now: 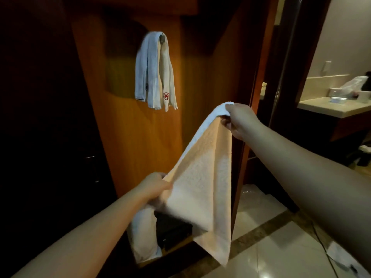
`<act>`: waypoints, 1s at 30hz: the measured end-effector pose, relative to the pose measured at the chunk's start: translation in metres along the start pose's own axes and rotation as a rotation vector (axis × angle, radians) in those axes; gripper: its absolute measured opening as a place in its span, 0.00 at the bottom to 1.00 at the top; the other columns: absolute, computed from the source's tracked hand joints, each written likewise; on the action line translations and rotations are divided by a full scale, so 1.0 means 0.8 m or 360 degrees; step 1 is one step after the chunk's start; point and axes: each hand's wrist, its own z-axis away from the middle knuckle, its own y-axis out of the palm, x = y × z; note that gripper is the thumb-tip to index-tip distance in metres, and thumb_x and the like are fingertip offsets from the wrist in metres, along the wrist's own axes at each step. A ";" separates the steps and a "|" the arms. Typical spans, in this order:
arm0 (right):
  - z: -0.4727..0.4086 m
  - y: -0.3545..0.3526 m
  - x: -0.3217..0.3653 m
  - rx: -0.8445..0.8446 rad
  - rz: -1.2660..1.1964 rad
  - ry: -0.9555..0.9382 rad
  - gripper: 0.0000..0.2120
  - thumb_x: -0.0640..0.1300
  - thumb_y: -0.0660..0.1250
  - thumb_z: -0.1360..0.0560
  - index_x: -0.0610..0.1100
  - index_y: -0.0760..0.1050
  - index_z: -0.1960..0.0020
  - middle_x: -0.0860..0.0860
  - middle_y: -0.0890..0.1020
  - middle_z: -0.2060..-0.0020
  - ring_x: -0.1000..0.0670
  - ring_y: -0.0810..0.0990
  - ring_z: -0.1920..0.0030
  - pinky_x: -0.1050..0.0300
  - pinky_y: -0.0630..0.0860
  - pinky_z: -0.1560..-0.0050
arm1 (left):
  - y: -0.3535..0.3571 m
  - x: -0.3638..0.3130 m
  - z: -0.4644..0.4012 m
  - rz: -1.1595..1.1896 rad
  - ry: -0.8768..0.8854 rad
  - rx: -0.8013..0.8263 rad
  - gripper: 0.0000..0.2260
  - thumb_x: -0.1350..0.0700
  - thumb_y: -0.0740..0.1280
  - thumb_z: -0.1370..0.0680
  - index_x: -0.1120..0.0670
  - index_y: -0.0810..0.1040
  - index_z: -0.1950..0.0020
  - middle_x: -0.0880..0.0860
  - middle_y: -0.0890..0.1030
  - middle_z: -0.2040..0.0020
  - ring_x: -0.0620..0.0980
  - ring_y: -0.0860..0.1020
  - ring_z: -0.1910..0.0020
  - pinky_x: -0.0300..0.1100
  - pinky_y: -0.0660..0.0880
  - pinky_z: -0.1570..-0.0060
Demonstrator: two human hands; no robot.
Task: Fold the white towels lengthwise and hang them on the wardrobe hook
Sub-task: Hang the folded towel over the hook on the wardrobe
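White towel [202, 177]: your left hand [154, 189] and right hand [234, 119] each gripped one end; folded towels [154, 71] hung on wardrobe hook [162, 38].

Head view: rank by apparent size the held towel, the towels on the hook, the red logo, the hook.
1. Held towel, largest, though nearest the camera, so partly perspective.
2. Towels on the hook.
3. Red logo and hook: both tiny and look alike; hook mostly covered, so no ranking.

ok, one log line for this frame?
left hand: grips white terry towel | right hand: pinches its top | metal wardrobe hook: towels hanging
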 end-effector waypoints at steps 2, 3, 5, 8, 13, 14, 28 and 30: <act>-0.011 -0.009 0.003 -0.0128 -0.0126 0.0035 0.06 0.36 0.61 0.21 0.43 0.76 0.51 0.43 0.80 0.53 0.49 0.79 0.60 0.65 0.72 0.76 | -0.016 0.015 -0.006 -0.0124 -0.0063 -0.0068 0.07 0.49 0.72 0.25 0.49 0.81 0.49 0.44 0.82 0.64 0.42 0.82 0.67 0.35 0.73 0.72; -0.016 -0.015 0.005 -0.0171 -0.0137 0.0025 0.06 0.37 0.61 0.21 0.43 0.76 0.50 0.43 0.80 0.53 0.49 0.79 0.61 0.65 0.72 0.76 | -0.025 0.019 -0.007 -0.0138 -0.0079 -0.0108 0.05 0.49 0.71 0.24 0.48 0.79 0.51 0.46 0.82 0.64 0.43 0.82 0.67 0.36 0.73 0.72; -0.023 -0.029 0.007 -0.0233 -0.0027 -0.0046 0.07 0.40 0.64 0.20 0.41 0.77 0.44 0.44 0.80 0.54 0.50 0.78 0.62 0.65 0.72 0.76 | -0.047 0.025 -0.010 -0.0138 -0.0047 -0.0214 0.05 0.49 0.70 0.22 0.49 0.79 0.49 0.47 0.83 0.59 0.45 0.82 0.62 0.37 0.73 0.68; -0.032 -0.051 0.008 -0.0293 0.0214 -0.0196 0.18 0.45 0.67 0.20 0.43 0.73 0.31 0.47 0.80 0.51 0.51 0.81 0.56 0.64 0.75 0.71 | -0.086 0.025 -0.008 -0.0046 0.0091 -0.0388 0.05 0.50 0.69 0.21 0.49 0.81 0.47 0.47 0.82 0.54 0.46 0.79 0.55 0.40 0.71 0.61; -0.035 -0.078 0.013 -0.0278 0.0166 -0.0075 0.08 0.42 0.66 0.20 0.45 0.79 0.42 0.49 0.80 0.44 0.54 0.80 0.55 0.65 0.76 0.65 | -0.139 0.015 0.008 0.0888 0.0328 -0.0494 0.02 0.58 0.71 0.22 0.53 0.84 0.54 0.49 0.85 0.59 0.48 0.80 0.54 0.38 0.73 0.53; -0.035 -0.084 0.014 -0.0198 0.0071 -0.0049 0.05 0.40 0.65 0.20 0.43 0.78 0.46 0.48 0.79 0.44 0.54 0.81 0.56 0.65 0.77 0.63 | -0.145 0.013 0.010 0.1084 0.0356 -0.0491 0.03 0.58 0.70 0.21 0.53 0.83 0.53 0.47 0.86 0.60 0.47 0.80 0.53 0.36 0.73 0.55; -0.011 -0.120 -0.027 0.0168 0.1396 -0.0485 0.18 0.56 0.65 0.20 0.45 0.78 0.39 0.47 0.79 0.41 0.47 0.79 0.45 0.50 0.76 0.44 | -0.171 0.001 0.024 0.1682 0.0239 -0.0309 0.14 0.48 0.67 0.19 0.56 0.80 0.41 0.56 0.86 0.49 0.54 0.86 0.52 0.46 0.82 0.64; -0.006 -0.124 -0.041 0.0257 0.1201 -0.0362 0.17 0.55 0.63 0.19 0.44 0.78 0.39 0.44 0.82 0.44 0.43 0.81 0.44 0.44 0.78 0.40 | -0.165 0.005 0.026 0.1698 0.0181 -0.0290 0.13 0.48 0.67 0.20 0.56 0.81 0.43 0.56 0.87 0.51 0.55 0.86 0.54 0.47 0.82 0.66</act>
